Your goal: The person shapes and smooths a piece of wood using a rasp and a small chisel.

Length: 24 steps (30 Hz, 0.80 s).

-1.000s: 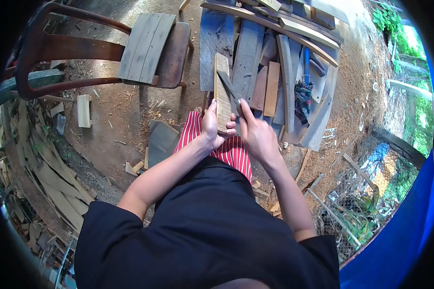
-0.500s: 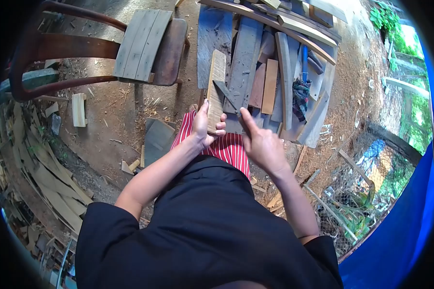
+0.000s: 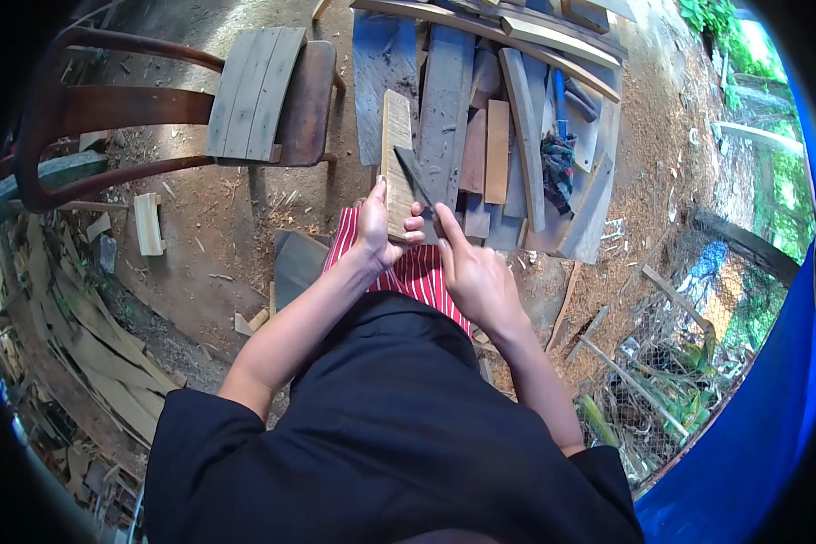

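My left hand (image 3: 381, 236) grips the lower end of a short wooden board (image 3: 397, 127), its thumb along the left edge and its fingers curled round the right. The board stands lengthwise away from me over my lap. In my right hand (image 3: 480, 281) is a knife (image 3: 412, 174) with a dark, tapering blade; its handle is mostly hidden by the fingers. The blade slants up and left, its far end overlapping the board's face. My index finger reaches along the knife towards the blade.
Ahead, a low work surface (image 3: 385, 82) carries several wood strips and planks, with a dark patterned cloth (image 3: 558, 172) at its right. A wooden chair (image 3: 313, 109) with slats on its seat is at left. Scrap wood (image 3: 91, 335) lies lower left; a blue tarp (image 3: 743, 435) hangs at right.
The board, knife and both hands have shifted slightly left in view, with the whole scene shifting left too. The knife points more steeply up the board. Both hands keep their grips.
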Tool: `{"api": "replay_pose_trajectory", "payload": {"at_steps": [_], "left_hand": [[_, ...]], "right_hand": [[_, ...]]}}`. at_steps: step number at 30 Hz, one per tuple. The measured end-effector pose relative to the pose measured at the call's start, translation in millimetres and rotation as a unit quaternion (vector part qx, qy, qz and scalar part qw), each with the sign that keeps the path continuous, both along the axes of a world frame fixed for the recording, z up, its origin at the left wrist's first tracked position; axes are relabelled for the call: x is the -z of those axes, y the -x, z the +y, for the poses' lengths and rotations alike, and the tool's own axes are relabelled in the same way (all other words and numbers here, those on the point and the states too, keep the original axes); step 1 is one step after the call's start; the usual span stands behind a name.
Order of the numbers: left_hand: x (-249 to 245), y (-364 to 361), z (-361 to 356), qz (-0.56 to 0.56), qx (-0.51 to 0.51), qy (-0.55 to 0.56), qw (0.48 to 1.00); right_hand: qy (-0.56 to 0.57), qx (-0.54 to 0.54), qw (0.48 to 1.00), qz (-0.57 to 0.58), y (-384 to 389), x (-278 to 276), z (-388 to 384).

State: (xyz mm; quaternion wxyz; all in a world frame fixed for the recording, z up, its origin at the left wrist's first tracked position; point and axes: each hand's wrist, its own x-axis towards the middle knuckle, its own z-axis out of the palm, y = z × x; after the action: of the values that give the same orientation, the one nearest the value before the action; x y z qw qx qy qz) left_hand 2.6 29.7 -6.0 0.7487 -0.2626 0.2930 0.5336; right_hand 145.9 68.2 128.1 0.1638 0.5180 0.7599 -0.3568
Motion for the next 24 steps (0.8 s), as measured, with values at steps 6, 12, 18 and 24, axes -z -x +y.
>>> {"api": "replay_pose_trajectory", "payload": {"at_steps": [6,12,18,24], "left_hand": [[12.8,7.9,-14.0,0.002,0.021,-0.032,0.999],[0.9,-4.8,2.5,0.005,0.010,0.017,1.000],[2.8,-4.7,0.9,0.017,0.014,-0.024,0.999],[-1.1,-6.5,-0.2,-0.009,-0.014,-0.018,1.000]], "right_hand": [[0.013,-0.007,1.000,0.002,-5.9,-2.3,5.8],[-0.044,-0.017,0.999,0.026,-13.0,10.2,-11.2],[-0.038,-0.004,0.997,0.064,8.1,46.9,29.9],[0.012,0.003,1.000,-0.006,-12.9,8.5,5.2]]}}
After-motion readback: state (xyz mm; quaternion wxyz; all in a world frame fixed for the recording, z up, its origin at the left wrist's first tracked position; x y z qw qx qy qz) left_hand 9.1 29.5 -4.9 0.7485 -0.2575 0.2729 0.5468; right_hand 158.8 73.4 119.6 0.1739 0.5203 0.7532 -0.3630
